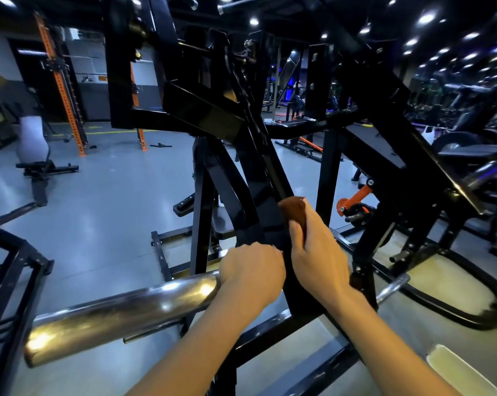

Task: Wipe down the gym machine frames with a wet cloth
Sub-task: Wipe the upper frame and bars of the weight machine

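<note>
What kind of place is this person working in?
Most likely a commercial gym. A black steel weight machine frame fills the view, with a chrome plate-loading bar, an orange perforated rack upright behind on the grey floor, and rows of cardio machines at far right.

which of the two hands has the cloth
The right hand holds the brown cloth against the black frame bar; the left hand grips the end of the chrome bar instead.
</note>
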Available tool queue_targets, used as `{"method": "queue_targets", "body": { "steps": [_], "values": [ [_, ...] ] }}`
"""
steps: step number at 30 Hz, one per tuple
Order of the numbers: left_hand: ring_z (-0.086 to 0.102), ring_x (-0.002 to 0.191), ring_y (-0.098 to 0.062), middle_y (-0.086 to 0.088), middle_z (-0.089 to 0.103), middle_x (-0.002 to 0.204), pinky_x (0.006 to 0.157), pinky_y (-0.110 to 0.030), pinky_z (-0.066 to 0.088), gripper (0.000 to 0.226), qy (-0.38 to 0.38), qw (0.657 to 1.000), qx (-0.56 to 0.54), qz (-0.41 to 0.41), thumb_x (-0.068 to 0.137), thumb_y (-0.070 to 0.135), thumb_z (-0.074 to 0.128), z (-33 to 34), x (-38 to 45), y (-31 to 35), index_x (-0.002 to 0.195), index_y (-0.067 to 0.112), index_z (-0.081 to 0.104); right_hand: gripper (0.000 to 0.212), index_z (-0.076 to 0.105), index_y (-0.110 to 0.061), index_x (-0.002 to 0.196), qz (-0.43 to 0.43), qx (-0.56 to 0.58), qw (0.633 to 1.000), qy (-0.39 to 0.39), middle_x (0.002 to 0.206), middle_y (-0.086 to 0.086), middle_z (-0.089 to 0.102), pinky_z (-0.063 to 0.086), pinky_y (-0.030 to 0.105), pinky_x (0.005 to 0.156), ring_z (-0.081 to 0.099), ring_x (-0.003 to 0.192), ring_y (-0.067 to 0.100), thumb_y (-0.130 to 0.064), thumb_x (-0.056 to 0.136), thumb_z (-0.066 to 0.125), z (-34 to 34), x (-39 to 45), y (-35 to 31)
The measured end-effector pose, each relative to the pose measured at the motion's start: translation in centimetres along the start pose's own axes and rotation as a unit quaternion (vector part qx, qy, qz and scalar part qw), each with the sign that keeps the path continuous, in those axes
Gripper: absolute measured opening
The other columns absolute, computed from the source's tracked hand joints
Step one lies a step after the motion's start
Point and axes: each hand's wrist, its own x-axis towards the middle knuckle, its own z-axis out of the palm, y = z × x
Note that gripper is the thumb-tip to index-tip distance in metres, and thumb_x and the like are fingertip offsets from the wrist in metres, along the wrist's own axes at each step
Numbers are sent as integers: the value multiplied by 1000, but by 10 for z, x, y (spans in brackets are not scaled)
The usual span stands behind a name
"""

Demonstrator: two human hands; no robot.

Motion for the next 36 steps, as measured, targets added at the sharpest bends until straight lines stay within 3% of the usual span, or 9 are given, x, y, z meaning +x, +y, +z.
{"method": "queue_targets", "body": {
  "steps": [7, 9, 12, 19, 22, 25, 30, 33, 36],
  "values": [
    [59, 74, -26, -3, 49, 71, 66, -36, 39, 24, 5, 1000, -23, -5, 102, 11, 42, -1, -4, -4, 121, 15, 57, 20, 45, -34, 119, 27, -26, 999, -13, 94, -10, 58, 55, 52, 75, 60, 83, 17, -48, 107, 35, 23, 111, -34],
    [65, 82, -27, -5, 57, 80, 63, -35, 40, 31, 19, 1000, -12, 2, 105, 13, 40, 1, -3, -5, 133, 15, 53, 22, 43, -38, 127, 19, -31, 999, -6, 98, -13, 59, 55, 47, 73, 61, 86, 15, -47, 109, 34, 18, 86, -29],
    [53, 67, -25, -4, 46, 72, 49, -32, 29, 46, 27, 999, 9, 24, 104, 11, 41, 3, -3, -4, 150, 19, 40, 24, 43, -46, 133, 14, -8, 1000, -4, 97, -16, 60, 49, 33, 67, 61, 83, 5, -41, 110, 38, 2, 21, -13],
    [61, 78, -26, -4, 62, 87, 62, -36, 41, 38, 49, 999, -17, 12, 106, 14, 36, 10, 0, -6, 141, 19, 48, 26, 45, -41, 135, 37, 4, 999, -9, 103, -20, 57, 44, 33, 73, 59, 90, 5, -42, 110, 38, 7, 49, -16],
    [61, 72, -24, -2, 60, 82, 58, -35, 42, 39, 47, 999, -11, 17, 107, 15, 32, 11, -1, -6, 143, 20, 46, 26, 43, -41, 135, 32, -7, 999, -15, 106, -16, 59, 51, 43, 78, 61, 92, 13, -44, 109, 38, 11, 63, -16],
    [57, 66, -23, -2, 58, 78, 60, -36, 44, 40, 36, 999, -24, -15, 109, 19, 28, 12, 1, -4, 139, 20, 54, 29, 42, -44, 139, -7, 35, 999, -33, 108, -18, 60, 53, 38, 79, 61, 95, 6, -40, 110, 41, -1, 27, -11],
    [65, 99, -31, -8, 68, 109, 69, -38, 39, 46, 26, 1000, 7, -6, 106, 12, 33, 11, 1, 0, 149, 21, 44, 31, 42, -46, 139, 77, 8, 996, -33, 102, -19, 62, 45, 25, 68, 62, 87, 1, -46, 109, 41, -15, -35, 5],
    [60, 80, -28, -6, 70, 100, 65, -38, 40, 37, 30, 999, 10, -20, 106, 13, 32, 11, 2, 0, 133, 18, 57, 27, 47, -42, 136, 51, 40, 998, -23, 111, -20, 61, 47, 29, 77, 61, 97, 1, -41, 110, 42, -6, 13, -8],
    [57, 74, -27, -7, 69, 101, 54, -36, 35, 47, 47, 998, 33, 5, 102, 6, 39, 10, -2, -2, 148, 16, 42, 27, 47, -36, 135, 52, 8, 998, -17, 112, -14, 60, 47, 38, 78, 61, 98, 14, -43, 109, 39, 8, 64, -16]
  ]
}}
